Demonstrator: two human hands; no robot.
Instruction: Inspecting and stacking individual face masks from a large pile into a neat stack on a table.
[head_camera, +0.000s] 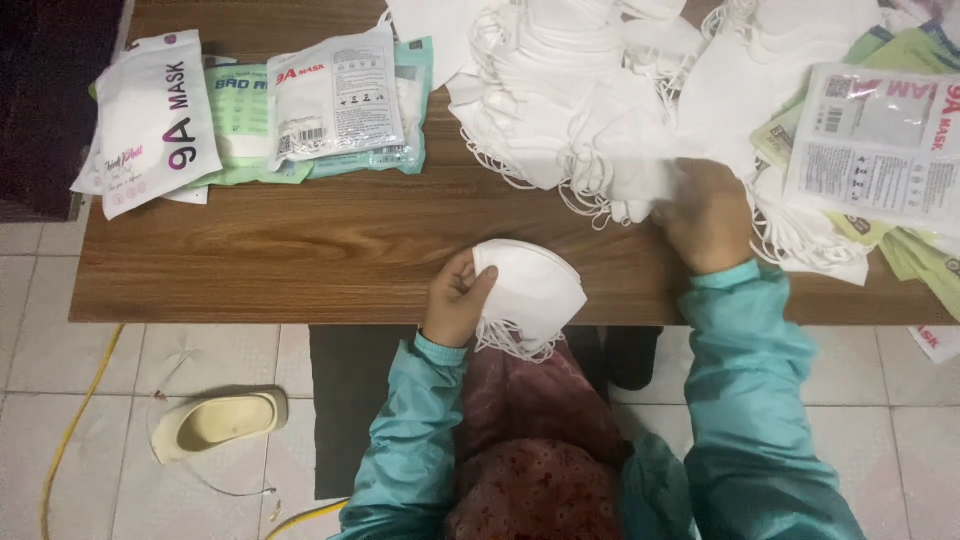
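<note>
flat mask packets at both far corners of the wooden table

far left: a white pouch (150, 120) with pink trim, a pale green packet (240, 125), and a white packet (335, 100) lying on a teal one (418, 110). far right: a white printed packet (880, 145) rests on yellow-green packets (925, 265), partly fanned out.

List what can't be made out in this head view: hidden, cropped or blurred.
- Right hand: blurred, fingers merge into the mask pile; whether it grips one cannot be told.
- Mask stack in left hand: count unreadable, layers overlap.
- Mask pile: cut off by the top edge.
- Packets: run off the right edge.
- Under the table: hidden by the tabletop.
</note>
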